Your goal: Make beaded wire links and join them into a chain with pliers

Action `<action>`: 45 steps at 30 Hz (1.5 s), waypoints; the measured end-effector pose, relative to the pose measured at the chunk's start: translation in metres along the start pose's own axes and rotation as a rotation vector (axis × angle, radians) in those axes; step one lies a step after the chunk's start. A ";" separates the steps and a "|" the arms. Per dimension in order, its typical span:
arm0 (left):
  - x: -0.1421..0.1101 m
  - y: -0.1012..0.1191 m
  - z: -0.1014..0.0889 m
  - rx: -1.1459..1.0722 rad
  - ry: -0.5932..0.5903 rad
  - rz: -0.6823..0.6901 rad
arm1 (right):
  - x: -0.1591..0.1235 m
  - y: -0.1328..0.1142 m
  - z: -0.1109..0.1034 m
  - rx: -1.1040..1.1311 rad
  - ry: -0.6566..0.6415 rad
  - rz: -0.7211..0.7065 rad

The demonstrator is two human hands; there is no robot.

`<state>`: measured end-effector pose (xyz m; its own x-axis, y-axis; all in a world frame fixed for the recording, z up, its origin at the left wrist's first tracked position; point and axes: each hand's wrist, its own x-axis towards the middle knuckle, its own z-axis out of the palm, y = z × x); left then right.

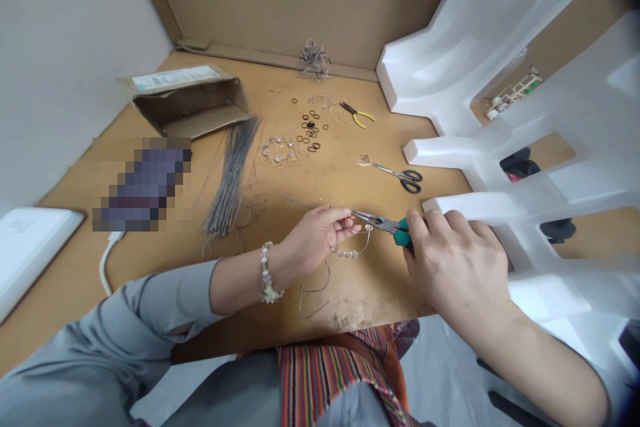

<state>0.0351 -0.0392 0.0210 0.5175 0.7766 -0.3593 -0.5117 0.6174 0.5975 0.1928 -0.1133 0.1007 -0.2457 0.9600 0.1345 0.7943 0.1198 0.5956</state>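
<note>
My left hand point(317, 233) pinches a thin wire loop strung with clear beads point(345, 253) above the front of the table. My right hand point(455, 253) is wrapped round the green handles of long-nose pliers point(377, 220). The jaws of the pliers reach left to the wire at my left fingertips; whether they grip it I cannot tell. A beaded bracelet point(266, 273) circles my left wrist. Below the loop, some bent wire pieces point(315, 290) lie on the table. Behind my left hand is a bundle of straight grey wires point(233, 177).
An open cardboard box point(200, 103), a pixelated phone-like object point(145, 183) and a white device point(35, 247) lie left. Farther back are dark rings point(311, 127), beaded wire loops point(279, 150), a wire tangle point(314, 59), yellow-handled pliers point(357, 115) and scissors point(400, 175). White moulded foam point(440, 153) borders the right.
</note>
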 end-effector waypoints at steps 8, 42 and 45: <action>-0.001 0.000 0.000 -0.006 0.016 -0.009 | -0.002 -0.001 0.001 0.014 0.009 0.017; -0.001 -0.002 -0.001 0.067 0.000 0.081 | 0.002 0.004 0.004 0.057 -0.001 -0.022; -0.001 -0.002 -0.001 0.077 -0.015 0.085 | 0.002 0.004 0.003 0.042 -0.002 -0.025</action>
<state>0.0347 -0.0409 0.0197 0.4851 0.8234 -0.2946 -0.5005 0.5377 0.6785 0.1973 -0.1103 0.1008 -0.2646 0.9571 0.1180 0.8107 0.1545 0.5648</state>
